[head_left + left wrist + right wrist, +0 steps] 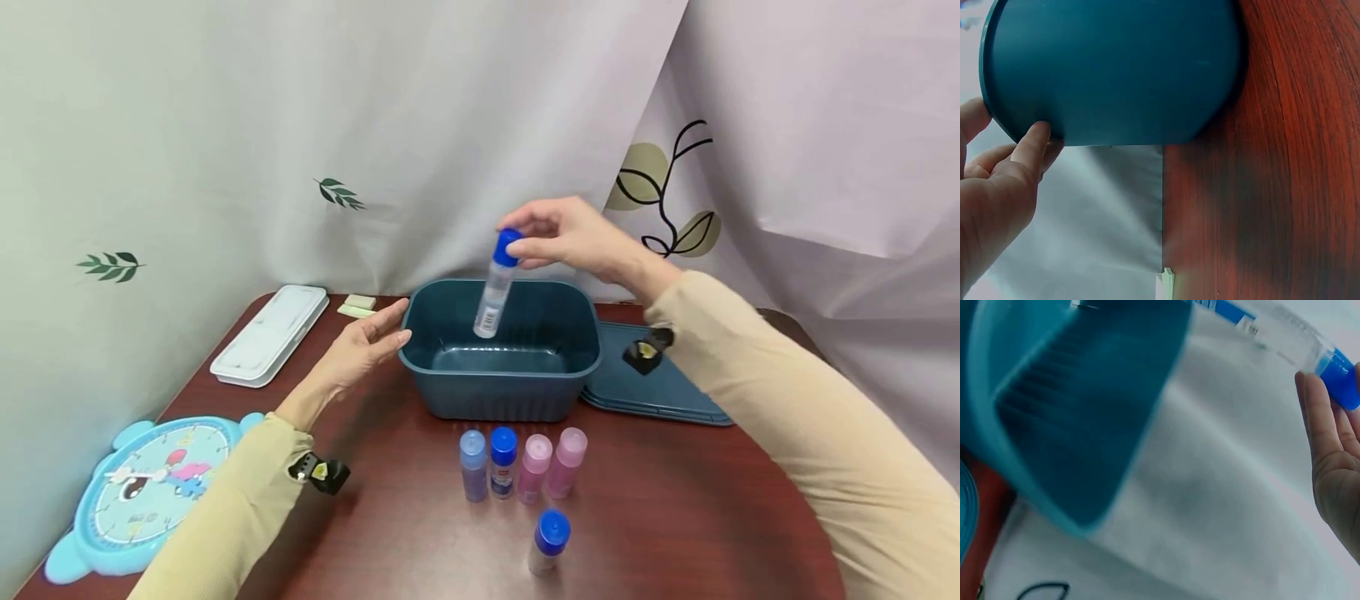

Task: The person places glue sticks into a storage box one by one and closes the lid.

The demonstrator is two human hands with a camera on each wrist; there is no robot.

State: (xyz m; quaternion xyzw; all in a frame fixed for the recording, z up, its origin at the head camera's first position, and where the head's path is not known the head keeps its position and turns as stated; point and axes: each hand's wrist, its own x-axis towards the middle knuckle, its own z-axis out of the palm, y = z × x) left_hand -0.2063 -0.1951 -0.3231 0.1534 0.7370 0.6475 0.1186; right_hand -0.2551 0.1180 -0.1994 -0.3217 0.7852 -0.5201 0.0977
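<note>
Tube [495, 292] pinched by its cap [505, 250] in the right hand [573, 237] above the bin [502, 400], apparently not yet deposited; bin touched by the left hand's [366, 346] relaxed fingers; five other tubes [503, 467] left outside

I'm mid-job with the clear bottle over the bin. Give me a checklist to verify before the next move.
1. Right hand gripping the clear bottle by its blue cap: ok.
2. Bottle upright: not ok, it tilts.
3. Left hand touching the bin at its left end: ok.
4. Lid off the bin: ok, lying to its right.
5. Cap fully tightened: cannot tell.
</note>
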